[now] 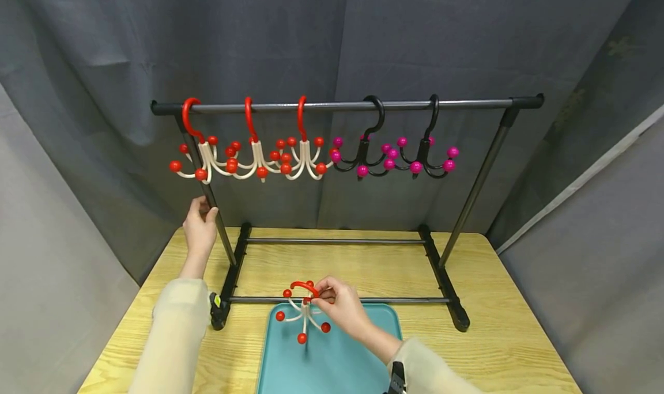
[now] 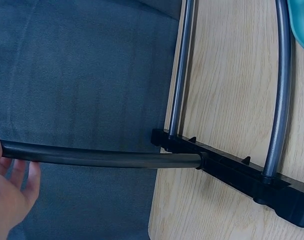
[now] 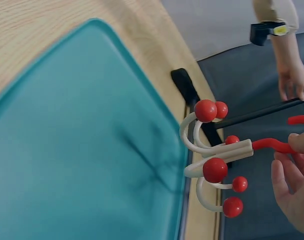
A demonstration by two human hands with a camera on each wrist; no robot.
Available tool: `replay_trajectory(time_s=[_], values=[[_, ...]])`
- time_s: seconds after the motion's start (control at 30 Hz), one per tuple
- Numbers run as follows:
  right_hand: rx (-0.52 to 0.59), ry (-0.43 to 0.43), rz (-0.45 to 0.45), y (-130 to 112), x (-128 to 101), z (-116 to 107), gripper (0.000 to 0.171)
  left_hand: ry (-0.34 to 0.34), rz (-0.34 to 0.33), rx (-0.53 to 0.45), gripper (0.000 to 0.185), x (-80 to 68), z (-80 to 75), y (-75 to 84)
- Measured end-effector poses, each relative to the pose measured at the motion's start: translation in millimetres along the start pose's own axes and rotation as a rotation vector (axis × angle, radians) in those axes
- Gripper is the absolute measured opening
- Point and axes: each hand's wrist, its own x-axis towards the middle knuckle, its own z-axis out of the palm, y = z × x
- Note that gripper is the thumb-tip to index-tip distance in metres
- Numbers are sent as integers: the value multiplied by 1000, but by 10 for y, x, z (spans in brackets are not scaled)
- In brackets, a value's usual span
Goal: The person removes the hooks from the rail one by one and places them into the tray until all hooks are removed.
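Above the tray my right hand (image 1: pixel 342 310) pinches the red hook (image 1: pixel 302 285) of a white multi-arm hanger (image 1: pixel 305 311) tipped with red balls. In the right wrist view the hanger's white stem (image 3: pixel 227 151) points away from the fingers, its curved arms spread around it. My left hand (image 1: pixel 200 230) grips the left upright post (image 1: pixel 223 233) of a dark metal rack, below the top bar. The left wrist view has thumb and fingers about that post (image 2: pixel 107 158). Three white hangers (image 1: pixel 257 155) with red hooks and two black hangers (image 1: pixel 363 151) with pink balls hang from the bar (image 1: pixel 337 106).
A teal tray (image 1: pixel 342 353) lies on the wooden table (image 1: pixel 498 325) under the held hanger. The rack's black feet (image 1: pixel 450 296) and two low crossbars (image 1: pixel 337 241) stand on the table. Grey curtains (image 1: pixel 259 42) enclose the back and sides.
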Motion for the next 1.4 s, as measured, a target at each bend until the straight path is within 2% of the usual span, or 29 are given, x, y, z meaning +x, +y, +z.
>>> replay_trajectory(time_s=[0.3,0.5,0.73,0.93,1.07,1.2,1.4], values=[[3,-21,38,153,-53,253,16,-3,-6,-2,28,-2,-40,16],[-1,15,53,240,-115,400,17,-11,-8,7,29,5,-43,13],[31,42,56,273,-104,474,17,-5,11,1,29,42,-30,4],[23,33,68,288,-116,485,18,-9,-7,0,29,17,-17,-8],[-1,-6,48,269,-140,418,25,-7,-11,-3,29,-10,-13,-7],[-1,-29,7,189,-138,225,32,-6,-7,-3,29,-24,-12,-2],[-99,86,-105,7,-72,-195,25,-8,2,-4,28,-24,-12,4]])
